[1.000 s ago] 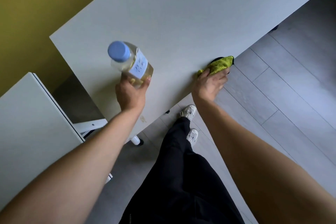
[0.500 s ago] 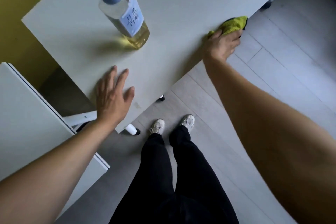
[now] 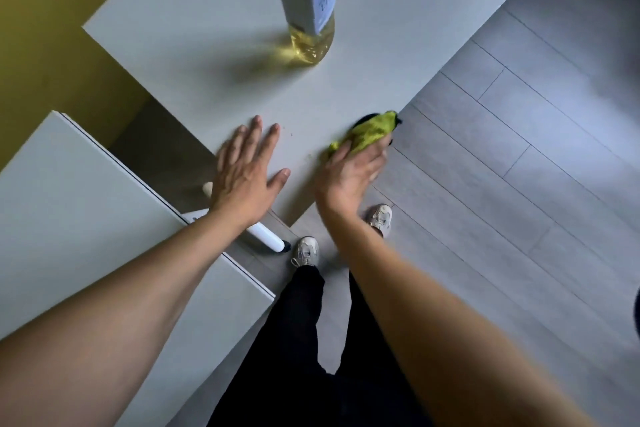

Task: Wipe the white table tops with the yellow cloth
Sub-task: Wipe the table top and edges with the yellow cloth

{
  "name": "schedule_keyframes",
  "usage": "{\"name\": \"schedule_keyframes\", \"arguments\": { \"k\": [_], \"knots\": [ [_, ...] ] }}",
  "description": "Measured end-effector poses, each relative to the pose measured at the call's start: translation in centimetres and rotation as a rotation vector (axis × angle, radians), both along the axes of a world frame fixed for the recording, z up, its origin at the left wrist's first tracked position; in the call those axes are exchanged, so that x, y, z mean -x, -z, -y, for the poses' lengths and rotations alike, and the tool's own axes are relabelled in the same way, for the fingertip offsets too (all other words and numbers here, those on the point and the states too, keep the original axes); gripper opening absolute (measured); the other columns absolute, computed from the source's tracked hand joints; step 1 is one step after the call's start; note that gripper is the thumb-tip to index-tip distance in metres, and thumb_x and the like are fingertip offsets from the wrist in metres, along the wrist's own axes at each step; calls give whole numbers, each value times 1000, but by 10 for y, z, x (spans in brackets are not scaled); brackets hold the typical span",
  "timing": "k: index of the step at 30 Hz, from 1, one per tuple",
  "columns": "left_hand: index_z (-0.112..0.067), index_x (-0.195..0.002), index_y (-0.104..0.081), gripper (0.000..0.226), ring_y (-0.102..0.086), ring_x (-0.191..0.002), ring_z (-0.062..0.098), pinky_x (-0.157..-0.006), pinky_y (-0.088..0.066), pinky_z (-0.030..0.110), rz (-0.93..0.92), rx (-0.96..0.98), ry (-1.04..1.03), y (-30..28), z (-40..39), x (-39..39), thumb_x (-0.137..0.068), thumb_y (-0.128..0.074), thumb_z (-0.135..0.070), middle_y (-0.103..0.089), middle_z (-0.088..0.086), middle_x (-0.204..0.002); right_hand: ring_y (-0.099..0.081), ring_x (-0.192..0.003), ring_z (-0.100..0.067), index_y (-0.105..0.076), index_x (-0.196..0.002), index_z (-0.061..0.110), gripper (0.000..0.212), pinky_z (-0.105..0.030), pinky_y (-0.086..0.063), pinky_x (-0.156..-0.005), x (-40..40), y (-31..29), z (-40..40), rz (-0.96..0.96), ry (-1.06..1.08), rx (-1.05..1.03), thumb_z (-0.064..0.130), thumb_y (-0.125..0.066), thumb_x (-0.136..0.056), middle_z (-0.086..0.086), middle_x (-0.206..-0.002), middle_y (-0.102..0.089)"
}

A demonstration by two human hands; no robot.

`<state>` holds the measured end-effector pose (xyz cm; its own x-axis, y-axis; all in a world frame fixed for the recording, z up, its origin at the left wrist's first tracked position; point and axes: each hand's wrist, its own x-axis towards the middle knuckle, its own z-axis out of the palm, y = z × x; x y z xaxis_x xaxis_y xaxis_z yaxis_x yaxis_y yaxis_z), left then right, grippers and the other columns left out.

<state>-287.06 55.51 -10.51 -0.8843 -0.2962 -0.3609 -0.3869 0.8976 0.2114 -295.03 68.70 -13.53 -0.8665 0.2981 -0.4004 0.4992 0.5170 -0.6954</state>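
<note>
The white table top [image 3: 207,28] fills the upper middle of the head view. My right hand [image 3: 349,173] presses the crumpled yellow cloth [image 3: 370,132] flat against the table's near edge, fingers fairly straight over it. My left hand [image 3: 246,170] lies flat on the table near its corner, fingers spread and holding nothing.
A clear bottle [image 3: 308,7] with a blue cap and yellow liquid stands upright on the table behind both hands. A second white table top [image 3: 69,218] sits at the lower left. A yellow wall [image 3: 41,10] is at the left, grey floor [image 3: 519,184] at the right.
My left hand set the bottle down on the table and let go, then laid flat near the corner. My right hand slid the cloth along the table edge toward the corner.
</note>
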Motion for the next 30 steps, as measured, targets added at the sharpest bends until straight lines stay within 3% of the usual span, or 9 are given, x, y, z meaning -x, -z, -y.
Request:
{"name": "schedule_keyframes", "arguments": {
  "k": [5,8,13,16,23,27,30],
  "knots": [
    [-28,-168,-14,78,-4,-163,24,-128,-3,35,13,-21,151,-1,26,-12,-104,-56,-46,-1,-1,-176,-33,-137,-42,-8,-158,5,69,-45,-24,-115,-2,-2,12,12,79,-17,29,-44,-104,-24,-148,-32],
    [-27,-168,-5,83,6,-163,25,-129,5,35,29,-56,205,5,32,-16,-104,-51,-52,10,1,-175,-37,-133,-41,-13,-156,-2,68,-39,-22,-114,50,3,-4,-33,77,-95,28,-45,-104,-24,-145,-36],
    [-32,-167,6,81,16,-161,24,-129,9,36,30,-65,218,14,36,-17,-105,-42,-57,24,-4,-170,-36,-137,-38,-9,-158,4,67,-39,-26,-115,124,8,-25,32,113,-116,34,-39,-106,-17,-150,-30],
    [-30,-168,-1,82,11,-162,25,-129,7,37,15,-85,209,15,36,-18,-106,-49,-53,15,-2,-174,-36,-135,-39,-12,-157,3,66,-39,-26,-115,83,1,-9,9,141,-65,31,-41,-105,-19,-148,-33],
    [-26,-167,-2,84,9,-162,27,-128,7,37,27,-110,202,13,39,-14,-105,-53,-48,11,1,-175,-36,-133,-42,-9,-158,5,67,-43,-29,-114,-115,-18,48,48,56,123,25,-45,-105,-23,-147,-32],
    [-27,-167,2,84,12,-162,26,-128,9,37,40,-106,191,13,41,-11,-106,-50,-49,15,1,-175,-35,-134,-42,-9,-157,6,64,-44,-29,-112,-91,-22,50,194,134,143,28,-40,-106,-22,-149,-28],
    [-27,-167,1,83,11,-162,26,-129,7,38,47,-106,176,13,42,-9,-106,-50,-51,14,1,-175,-38,-132,-45,-18,-154,5,61,-48,-31,-112,-30,-15,38,153,206,89,29,-42,-104,-23,-143,-34]
  ]
}}
